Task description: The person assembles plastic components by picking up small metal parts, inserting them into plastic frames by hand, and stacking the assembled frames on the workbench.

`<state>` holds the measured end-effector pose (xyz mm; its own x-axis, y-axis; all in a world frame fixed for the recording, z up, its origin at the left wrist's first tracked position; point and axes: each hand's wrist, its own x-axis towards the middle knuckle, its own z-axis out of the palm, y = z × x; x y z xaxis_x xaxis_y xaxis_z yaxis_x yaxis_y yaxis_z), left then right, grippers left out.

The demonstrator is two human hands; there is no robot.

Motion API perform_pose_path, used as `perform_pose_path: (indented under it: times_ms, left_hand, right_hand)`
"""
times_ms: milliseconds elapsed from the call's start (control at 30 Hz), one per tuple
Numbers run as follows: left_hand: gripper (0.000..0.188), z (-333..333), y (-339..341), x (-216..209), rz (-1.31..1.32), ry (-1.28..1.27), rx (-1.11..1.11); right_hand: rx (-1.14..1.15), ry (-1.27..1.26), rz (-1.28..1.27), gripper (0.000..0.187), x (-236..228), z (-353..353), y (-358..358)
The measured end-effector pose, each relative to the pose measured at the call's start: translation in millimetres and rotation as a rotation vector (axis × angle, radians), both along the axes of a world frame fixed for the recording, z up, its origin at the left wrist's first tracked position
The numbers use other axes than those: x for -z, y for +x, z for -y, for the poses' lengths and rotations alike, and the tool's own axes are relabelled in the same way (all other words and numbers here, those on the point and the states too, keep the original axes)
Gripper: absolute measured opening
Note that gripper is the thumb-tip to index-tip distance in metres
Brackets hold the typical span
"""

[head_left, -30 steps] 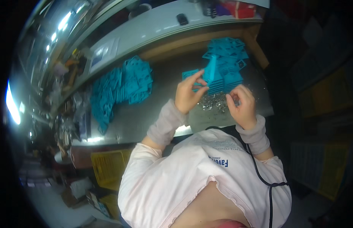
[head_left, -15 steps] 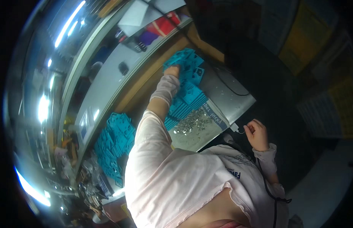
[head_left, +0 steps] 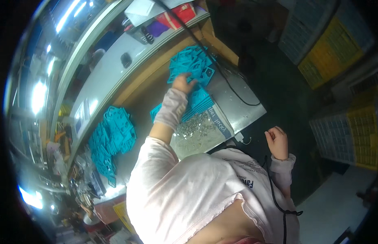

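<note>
My left hand (head_left: 182,83) reaches over the near edge of a loose heap of flat teal plates (head_left: 189,61) with cut-out holes. Its thumb is spread from the fingers, and the fingertips rest at the plates; no plate shows gripped. Just below that hand, more teal plates stand in a neat overlapping row (head_left: 199,101). Small shiny metal pieces (head_left: 197,127) lie spread on a pale plastic bag (head_left: 182,146) nearer to me. My right hand (head_left: 277,143) hangs off the table's right side, fingers curled in, with nothing visible in them.
Another heap of teal plates (head_left: 113,132) lies on the metal table (head_left: 248,107) at the left. A black cable (head_left: 225,79) crosses above the right part. Behind runs a shelf (head_left: 103,73) with a dark mouse-like object (head_left: 126,60). Yellow and grey crates (head_left: 327,53) stand at right.
My left hand has drawn back a little from the heap, and its thumb now shows apart from the fingers. The view has shifted slightly. My right hand stays curled beside the table.
</note>
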<state>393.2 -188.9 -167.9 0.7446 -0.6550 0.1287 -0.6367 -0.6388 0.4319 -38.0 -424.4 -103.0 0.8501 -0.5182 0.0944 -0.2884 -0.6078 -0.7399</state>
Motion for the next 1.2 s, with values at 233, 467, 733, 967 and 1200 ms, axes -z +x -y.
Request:
perform_pose_path:
  times_ms: [233,467,733,967,1200]
  left_hand:
    - [0.066,-1.8,-81.8,-1.5,-0.002,0.36,0.096]
    - [0.06,-9.6,-105.4,-5.3,0.077,0.068,0.03]
    - [0.054,-15.4,-218.4,-158.5,-0.051,-0.338,0.377]
    - [0.042,-30.1,-253.7,-198.8,0.434,-0.393,0.378]
    - [0.043,-46.0,-278.6,-206.0,0.824,-0.264,0.358]
  right_hand:
    - [-0.231,0.001,0.002,0.013,-15.4,7.9,40.5]
    - [-0.388,0.009,-0.006,0.011,-23.2,0.0,70.1]
    - [-0.387,1.164,0.203,0.021,-50.5,-39.9,118.3]
    - [-0.412,1.264,0.293,0.019,-89.2,-56.2,120.7]
    - [-0.463,1.216,0.375,0.019,-114.9,-75.2,112.6]
